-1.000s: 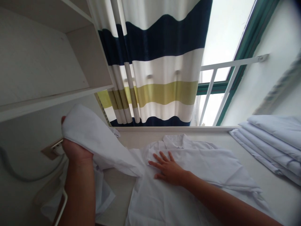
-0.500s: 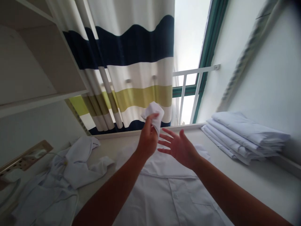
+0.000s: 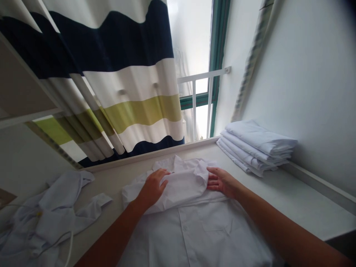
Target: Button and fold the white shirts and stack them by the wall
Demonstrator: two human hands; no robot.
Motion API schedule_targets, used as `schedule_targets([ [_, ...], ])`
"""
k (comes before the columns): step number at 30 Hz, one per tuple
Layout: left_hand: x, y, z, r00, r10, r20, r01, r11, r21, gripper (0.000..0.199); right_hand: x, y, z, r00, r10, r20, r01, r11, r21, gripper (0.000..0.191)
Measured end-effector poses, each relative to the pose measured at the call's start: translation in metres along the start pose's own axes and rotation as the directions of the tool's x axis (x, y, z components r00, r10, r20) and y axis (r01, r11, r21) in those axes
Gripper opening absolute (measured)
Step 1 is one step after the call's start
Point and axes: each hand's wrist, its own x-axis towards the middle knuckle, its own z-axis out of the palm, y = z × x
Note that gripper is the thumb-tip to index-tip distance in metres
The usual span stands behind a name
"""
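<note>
Through the head camera I see a white shirt laid flat on a pale tabletop, its button strip running toward the viewer and its collar end far away. A sleeve lies folded across the upper part of the shirt, directly between my two hands, which are apart from each other. My left hand rests on top of the sleeve's left portion, thumb spread from the fingers, not clamped. My right hand meets the sleeve's right end with fingers extended; I cannot tell whether they pinch the cloth. Beyond the right hand, well apart, sits a stack of folded white garments near the wall. Crumpled white fabric lies to the left of the shirt. Behind hangs a striped curtain, beside a white railing.
</note>
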Motion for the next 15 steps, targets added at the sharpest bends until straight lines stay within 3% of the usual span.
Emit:
schedule_targets([
  [2, -0.026, -0.027, -0.008, 0.997, -0.063, -0.046, 0.069, 0.99, 0.122, 0.033, 0.004, -0.007, -0.007, 0.984, -0.094, -0.152, 0.042, 0.948, -0.315, 0.067],
  [4, -0.053, -0.042, -0.011, 0.992, -0.081, -0.1, 0.101, 0.97, 0.219, 0.029, 0.006, -0.013, -0.006, 0.912, -0.347, -0.22, 0.1, 0.707, -0.7, 0.065],
  [6, -0.078, -0.045, -0.011, 0.991, -0.064, -0.119, 0.095, 0.956, 0.276, 0.028, 0.008, -0.017, 0.004, 0.82, -0.566, -0.085, 0.148, 0.354, -0.923, 0.057],
  [7, -0.089, -0.043, -0.01, 0.992, -0.045, -0.118, 0.078, 0.952, 0.296, 0.03, 0.009, -0.017, 0.011, 0.794, -0.608, 0.007, 0.165, 0.204, -0.965, 0.054],
  [9, -0.108, -0.04, -0.009, 0.994, 0.014, -0.108, 0.023, 0.942, 0.335, 0.045, 0.012, -0.014, 0.027, 0.807, -0.576, 0.132, 0.165, 0.005, -0.986, 0.052],
  [12, -0.13, -0.044, -0.012, 0.991, 0.075, -0.11, -0.026, 0.919, 0.393, 0.062, 0.015, -0.011, 0.042, 0.87, -0.472, 0.144, 0.105, -0.109, -0.989, 0.035],
  [13, -0.136, -0.048, -0.014, 0.99, 0.067, -0.127, -0.011, 0.916, 0.401, 0.056, 0.016, -0.012, 0.041, 0.877, -0.465, 0.118, 0.086, -0.09, -0.992, 0.024],
  [15, -0.146, -0.058, -0.016, 0.981, 0.024, -0.193, 0.056, 0.914, 0.401, 0.042, 0.013, -0.014, 0.032, 0.873, -0.487, 0.041, 0.073, 0.048, -0.996, 0.014],
])
